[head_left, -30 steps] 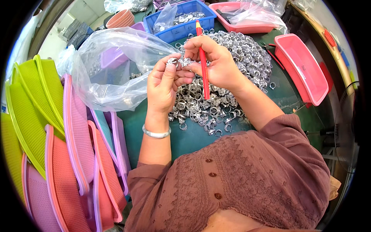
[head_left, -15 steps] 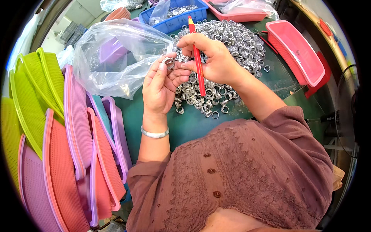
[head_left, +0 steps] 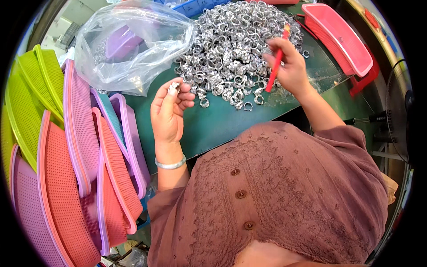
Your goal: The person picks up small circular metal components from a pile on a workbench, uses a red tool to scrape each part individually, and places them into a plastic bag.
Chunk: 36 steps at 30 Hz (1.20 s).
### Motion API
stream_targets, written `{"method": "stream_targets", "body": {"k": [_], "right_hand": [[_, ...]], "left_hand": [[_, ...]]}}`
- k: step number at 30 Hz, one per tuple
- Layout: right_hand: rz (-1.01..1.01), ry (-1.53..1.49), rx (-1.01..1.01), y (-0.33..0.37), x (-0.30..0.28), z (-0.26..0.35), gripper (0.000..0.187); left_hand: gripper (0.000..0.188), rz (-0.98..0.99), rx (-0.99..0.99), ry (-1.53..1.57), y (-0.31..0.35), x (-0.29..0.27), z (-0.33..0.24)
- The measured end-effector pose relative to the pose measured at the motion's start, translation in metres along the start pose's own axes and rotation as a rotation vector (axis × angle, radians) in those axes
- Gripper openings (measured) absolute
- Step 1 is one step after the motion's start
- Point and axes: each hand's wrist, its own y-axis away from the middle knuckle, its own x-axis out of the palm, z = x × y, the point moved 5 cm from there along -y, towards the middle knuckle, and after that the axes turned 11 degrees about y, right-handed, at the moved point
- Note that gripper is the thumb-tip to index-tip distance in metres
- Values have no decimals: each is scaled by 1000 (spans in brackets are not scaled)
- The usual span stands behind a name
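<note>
My left hand [head_left: 168, 109], with a pale bangle on its wrist, pinches a silver ring [head_left: 176, 86] between thumb and fingers just above the green table [head_left: 195, 122]. To the right, my right hand [head_left: 291, 69] grips a slim red pencil [head_left: 275, 70] with a yellowish end, held upright at a slant. Motion blurs its fingertips, so whether they also touch a ring I cannot tell. Between and beyond my hands spreads a large heap of silver rings [head_left: 233, 49]. A few rings [head_left: 248, 106] lie loose at the heap's near edge.
A clear plastic bag [head_left: 167, 55] with a purple scoop-like container [head_left: 123, 42] in or behind it lies left of the heap. Stacked perforated baskets [head_left: 64, 187] crowd the left side. A blue bin [head_left: 200, 6] stands behind; a pink basket [head_left: 340, 40] sits at the far right.
My hands have moved apart: the right, with the pencil, has gone right over the heap's edge, and the left has drawn slightly left with its ring. The view has shifted a little too.
</note>
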Motion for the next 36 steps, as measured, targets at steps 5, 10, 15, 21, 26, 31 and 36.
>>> {"method": "stream_targets", "body": {"k": [5, 10, 15, 21, 26, 31, 36], "right_hand": [[-33, 332, 158, 84, -35, -35, 29], [-145, 339, 252, 100, -42, -52, 27], [-135, 507, 202, 94, -38, -44, 29], [-151, 573, 149, 90, -35, -37, 30], [-153, 606, 149, 92, -35, -39, 30], [-187, 615, 170, 92, -35, -41, 30], [-193, 660, 154, 92, -35, -41, 29]], "left_hand": [[21, -142, -85, -28, 28, -26, 9], [25, -95, -132, 28, 40, -27, 17], [24, -73, -190, 104, 50, -30, 23], [24, -58, -256, 177, 58, -40, 32], [24, -21, -313, 186, 62, -40, 37], [25, 4, -348, 246, 62, -34, 36], [26, 13, -348, 245, 64, -35, 36]]}}
